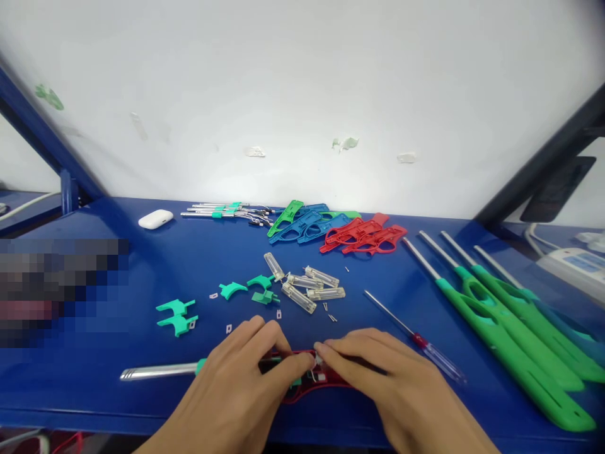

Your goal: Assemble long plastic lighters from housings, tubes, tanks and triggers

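My left hand (pixel 246 372) and my right hand (pixel 378 372) meet over a red plastic lighter shell (pixel 314 381) lying near the front edge of the blue table (pixel 94 296). Both hands pinch at small parts inside the shell, fingertips nearly touching. A metal tube (pixel 155 371) with a teal collar sticks out to the left from under my left hand. A screwdriver (pixel 416 339) with a clear handle lies just right of my right hand.
Clear fuel tanks (pixel 309 285) and teal triggers (pixel 177 315) lie mid-table. Blue, green and red shells (pixel 340 228) are piled at the back, beside metal tubes (pixel 222 211) and a white earbud case (pixel 155 219). Assembled green lighters (pixel 510 328) lie at right.
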Motion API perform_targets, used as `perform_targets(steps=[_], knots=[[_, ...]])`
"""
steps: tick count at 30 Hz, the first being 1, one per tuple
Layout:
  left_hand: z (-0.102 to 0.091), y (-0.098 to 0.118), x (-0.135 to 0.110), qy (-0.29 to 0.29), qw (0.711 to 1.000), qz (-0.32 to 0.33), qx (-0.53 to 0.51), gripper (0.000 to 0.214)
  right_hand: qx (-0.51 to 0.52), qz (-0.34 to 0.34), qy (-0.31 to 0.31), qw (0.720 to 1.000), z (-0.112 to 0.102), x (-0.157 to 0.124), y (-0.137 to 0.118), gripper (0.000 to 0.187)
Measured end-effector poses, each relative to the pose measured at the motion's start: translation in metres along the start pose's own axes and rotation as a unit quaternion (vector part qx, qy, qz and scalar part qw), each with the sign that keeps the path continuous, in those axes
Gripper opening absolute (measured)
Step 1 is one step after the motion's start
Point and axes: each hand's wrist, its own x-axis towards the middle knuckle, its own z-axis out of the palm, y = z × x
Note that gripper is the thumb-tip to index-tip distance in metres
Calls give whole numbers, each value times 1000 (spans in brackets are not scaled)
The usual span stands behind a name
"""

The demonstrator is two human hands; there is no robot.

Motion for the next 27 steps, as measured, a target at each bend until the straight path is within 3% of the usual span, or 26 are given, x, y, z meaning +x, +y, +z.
perform_targets(steps=[6,14,18,27], knots=[[-2,1,1,-11,1000,-1,1,42,-24,-21,-15,999,-3,-2,3,63],[0,0,-2,10,1000,4,-10,47,-7,54,2,999,6,-4,0,52],[1,-2,-4,20,1000,9,-9,50,-43,17,0,999,1,-1,-1,54],[3,-1,-4,44,998,29,23,40,-83,31,80,993,-2,2,1,27]])
